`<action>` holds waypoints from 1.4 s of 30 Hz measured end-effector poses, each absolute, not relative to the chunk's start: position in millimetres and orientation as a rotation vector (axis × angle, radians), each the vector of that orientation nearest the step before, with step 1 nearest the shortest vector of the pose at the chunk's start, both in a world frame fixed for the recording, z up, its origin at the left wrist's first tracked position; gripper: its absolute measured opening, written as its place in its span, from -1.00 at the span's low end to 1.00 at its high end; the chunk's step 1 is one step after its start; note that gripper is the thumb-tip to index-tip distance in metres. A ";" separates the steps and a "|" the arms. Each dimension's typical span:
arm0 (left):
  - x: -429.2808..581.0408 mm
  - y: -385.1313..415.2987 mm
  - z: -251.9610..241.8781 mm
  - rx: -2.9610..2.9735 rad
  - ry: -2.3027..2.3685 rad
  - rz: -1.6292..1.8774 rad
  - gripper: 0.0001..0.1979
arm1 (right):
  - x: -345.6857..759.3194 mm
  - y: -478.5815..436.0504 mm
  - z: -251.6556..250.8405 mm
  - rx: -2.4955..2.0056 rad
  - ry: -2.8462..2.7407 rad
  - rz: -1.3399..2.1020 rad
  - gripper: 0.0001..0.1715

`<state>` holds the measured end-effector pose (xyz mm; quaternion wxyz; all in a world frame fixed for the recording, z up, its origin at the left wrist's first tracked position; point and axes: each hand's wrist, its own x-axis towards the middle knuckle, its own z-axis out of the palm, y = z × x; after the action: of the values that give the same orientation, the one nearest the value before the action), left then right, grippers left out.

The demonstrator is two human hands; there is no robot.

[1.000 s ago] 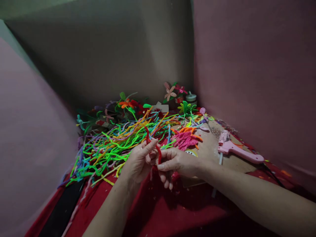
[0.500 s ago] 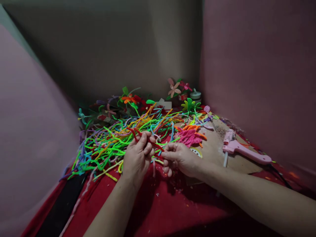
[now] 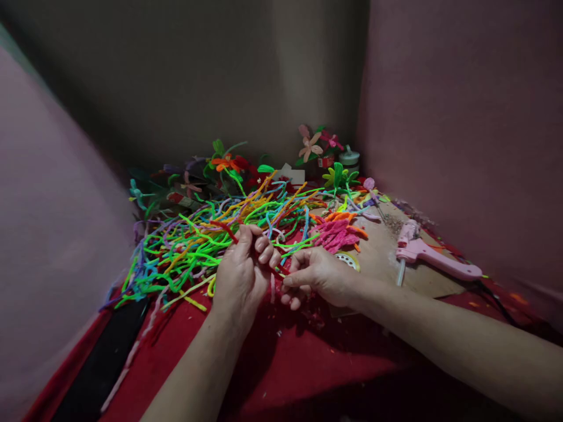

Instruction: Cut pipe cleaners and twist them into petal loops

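A red pipe cleaner (image 3: 226,230) runs between my two hands above the red cloth. My left hand (image 3: 246,264) is closed on it, thumb and fingers pinching, and one end sticks out at the upper left. At its other end my right hand (image 3: 310,275) pinches the red piece between thumb and forefinger. Just behind my hands lies a heap of loose pipe cleaners (image 3: 189,252), mostly green, with orange, blue and purple ones. A bundle of pink pieces (image 3: 336,234) sits beyond my right hand.
On the right a pink glue gun (image 3: 440,261) lies on a cardboard sheet (image 3: 378,234), near a round spool (image 3: 348,261). Pipe-cleaner flowers (image 3: 310,146) and a lidded jar (image 3: 349,157) stand at the back. A black strip (image 3: 105,363) crosses the red cloth (image 3: 185,363) at the left.
The fingers of my left hand have curled and shifted on the red pipe cleaner, and less of it shows between my hands. The view has tilted slightly.
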<state>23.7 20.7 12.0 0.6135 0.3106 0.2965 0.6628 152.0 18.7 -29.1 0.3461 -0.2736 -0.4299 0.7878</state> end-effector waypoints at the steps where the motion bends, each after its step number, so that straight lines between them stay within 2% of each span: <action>1: 24.3 19.8 13.4 0.718 0.684 1.533 -0.76 | 152.2 18.3 -29.4 -0.666 -1.070 2.098 -0.68; 11: 27.9 8.5 25.6 0.702 0.758 1.559 -0.77 | 149.4 17.3 -35.7 -0.535 -0.887 2.277 -0.66; 18: 21.0 11.2 24.7 0.843 0.696 1.607 -0.81 | 150.3 16.3 -33.5 -0.609 -0.887 2.225 -0.69; 23: 9.1 16.4 18.4 0.914 0.768 1.350 -0.65 | 157.4 19.8 -29.6 -0.536 -0.834 2.141 -0.68; 28: 4.7 14.5 9.6 1.080 1.005 1.125 -0.83 | 161.4 21.3 -28.5 -0.570 -0.830 2.128 -0.66; 32: 8.5 9.6 6.0 1.196 1.067 1.003 -0.80 | 160.8 20.6 -28.9 -0.574 -0.913 2.022 -0.69; 42: 7.2 11.9 9.1 0.958 1.051 1.100 -0.83 | 162.6 21.8 -25.8 -0.498 -0.837 2.132 -0.78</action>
<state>7.2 11.9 9.1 0.6224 0.4172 0.4577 0.4787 162.6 21.8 -25.8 0.3882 -0.1958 -0.3291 0.8383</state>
